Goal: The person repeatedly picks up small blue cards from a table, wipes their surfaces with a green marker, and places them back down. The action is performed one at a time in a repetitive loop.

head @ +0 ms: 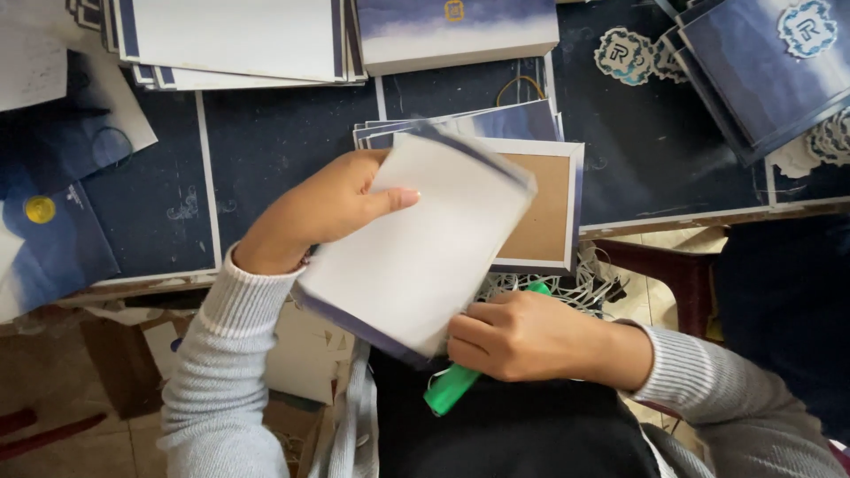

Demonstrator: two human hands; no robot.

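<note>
Head view, left hand [314, 212] gripping the upper edge of a white rectangular card with dark blue border [416, 243], thumb pressed flat on it, right hand [518, 336] closed around a green plastic glue stick [452, 388] at the card's lower corner, round blue-white stickers [624, 55] top right on the dark blue table [274, 133]

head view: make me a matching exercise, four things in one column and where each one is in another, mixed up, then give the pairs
Things
1. white card with dark blue edges
2. green marker pen
3. shallow box with a brown cardboard floor
4. round gold seal sticker

Places
A. on a blue envelope at the far left
B. on the dark blue table, behind the held card
C. gripped in the right hand
D. held up between both hands, the left hand at its upper edge

Pairs: 1-D, 2-C, 3-B, 4-A
</note>
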